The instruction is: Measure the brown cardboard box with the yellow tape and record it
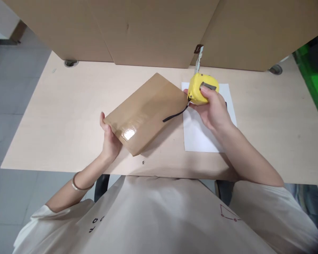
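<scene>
A brown cardboard box (148, 109) with glossy tape on its top face is tilted above the table. My left hand (110, 141) grips its near left corner, the thumb on the edge and the other fingers partly hidden behind it. In my right hand (214, 109) is a yellow tape measure (201, 88), the thumb resting by its dark grey button. From the tape measure a black wrist strap (176, 115) hangs across the box's right side. My right fingers are close to the box's right corner; whether they touch it I cannot tell.
Under my right hand lies a white sheet of paper (196, 135) on the light wooden table (267, 123). Tall cardboard panels (153, 31) stand along the back edge. Two round cable holes are at the back, and something green (311, 81) is at the far right.
</scene>
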`<state>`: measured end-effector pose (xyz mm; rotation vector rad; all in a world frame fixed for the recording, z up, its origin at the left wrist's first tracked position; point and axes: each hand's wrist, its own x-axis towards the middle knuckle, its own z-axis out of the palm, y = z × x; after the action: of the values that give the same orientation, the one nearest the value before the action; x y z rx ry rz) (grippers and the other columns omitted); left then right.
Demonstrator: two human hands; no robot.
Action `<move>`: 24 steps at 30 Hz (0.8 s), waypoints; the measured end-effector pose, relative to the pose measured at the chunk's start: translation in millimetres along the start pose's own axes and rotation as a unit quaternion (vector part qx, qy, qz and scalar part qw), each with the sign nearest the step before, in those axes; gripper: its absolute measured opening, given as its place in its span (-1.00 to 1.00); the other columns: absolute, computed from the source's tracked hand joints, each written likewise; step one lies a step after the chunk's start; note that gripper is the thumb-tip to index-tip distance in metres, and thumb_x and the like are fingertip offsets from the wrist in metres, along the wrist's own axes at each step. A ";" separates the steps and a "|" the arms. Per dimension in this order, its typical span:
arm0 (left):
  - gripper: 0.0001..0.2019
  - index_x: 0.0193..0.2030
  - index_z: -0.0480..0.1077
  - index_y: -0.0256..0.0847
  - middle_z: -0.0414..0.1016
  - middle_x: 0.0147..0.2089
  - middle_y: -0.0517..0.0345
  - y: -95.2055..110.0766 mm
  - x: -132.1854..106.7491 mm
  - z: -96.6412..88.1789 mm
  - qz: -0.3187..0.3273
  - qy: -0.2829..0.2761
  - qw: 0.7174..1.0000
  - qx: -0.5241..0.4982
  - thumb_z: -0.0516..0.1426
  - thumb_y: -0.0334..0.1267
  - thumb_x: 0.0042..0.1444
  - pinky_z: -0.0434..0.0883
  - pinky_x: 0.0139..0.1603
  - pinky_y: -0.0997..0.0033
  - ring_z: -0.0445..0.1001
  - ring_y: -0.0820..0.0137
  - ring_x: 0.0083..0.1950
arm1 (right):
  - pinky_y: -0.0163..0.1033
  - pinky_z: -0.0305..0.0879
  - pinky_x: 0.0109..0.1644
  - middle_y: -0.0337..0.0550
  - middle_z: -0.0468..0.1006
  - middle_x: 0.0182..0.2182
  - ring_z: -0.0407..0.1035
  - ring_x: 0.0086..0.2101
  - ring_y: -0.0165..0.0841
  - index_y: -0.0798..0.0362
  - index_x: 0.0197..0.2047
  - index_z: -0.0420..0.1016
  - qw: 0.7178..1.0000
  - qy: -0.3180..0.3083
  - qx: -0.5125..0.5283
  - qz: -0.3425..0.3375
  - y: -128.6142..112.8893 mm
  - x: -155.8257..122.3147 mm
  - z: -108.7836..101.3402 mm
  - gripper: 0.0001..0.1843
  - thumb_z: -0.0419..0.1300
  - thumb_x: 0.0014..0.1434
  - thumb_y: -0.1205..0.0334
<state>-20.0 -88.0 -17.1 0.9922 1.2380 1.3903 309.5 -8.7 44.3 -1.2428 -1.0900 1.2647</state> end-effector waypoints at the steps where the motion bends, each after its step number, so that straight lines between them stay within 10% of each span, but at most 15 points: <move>1: -0.20 0.49 -0.05 0.32 0.24 0.52 0.11 4.0 7.6 3.8 -0.013 -0.001 1.000 -0.010 0.18 0.34 0.22 0.40 0.48 -0.13 0.26 0.02 0.56 | 0.02 0.55 0.14 0.01 0.57 0.17 0.43 0.26 -0.04 -0.03 0.12 0.47 1.000 0.005 -0.016 -0.013 -6.8 -13.4 0.8 -0.41 0.26 0.22 -0.28; 10: -0.09 0.40 0.26 0.16 0.48 0.34 0.09 10.6 82.0 18.5 -0.072 -0.136 0.988 -0.021 0.44 -0.09 -0.15 0.45 0.44 -0.16 0.46 -0.15 0.40 | 0.06 0.51 0.30 -0.15 0.56 0.22 0.35 0.35 -0.08 -0.20 0.12 0.56 0.986 0.156 0.038 0.049 -24.8 -133.2 -8.2 -0.63 0.33 0.25 0.04; 18: 0.02 0.45 0.21 0.20 0.32 0.49 0.06 -8.9 90.8 20.2 -0.070 -0.222 0.973 0.013 0.44 -0.22 -0.21 0.22 0.58 -0.30 0.26 -0.20 0.55 | 0.11 0.58 0.17 -0.14 0.67 -0.02 0.62 0.05 -0.09 -0.17 -0.01 0.40 0.978 0.195 0.031 0.066 2.4 -138.0 -43.5 -0.61 0.40 0.14 0.19; 24: 0.00 0.45 0.19 0.16 0.35 0.45 0.05 -8.7 94.4 22.4 -0.061 -0.240 0.969 0.008 0.42 -0.21 -0.19 0.22 0.57 -0.30 0.28 -0.19 0.52 | 0.13 0.61 0.02 0.06 0.65 0.01 0.61 -0.02 0.05 -0.07 -0.02 0.58 0.988 -0.046 0.039 0.140 -40.6 -82.4 -60.7 -0.50 0.46 -0.02 -0.05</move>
<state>-13.7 8.9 -25.8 1.1599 0.9281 0.9670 369.1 -90.3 87.8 -1.3211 -0.9420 1.5766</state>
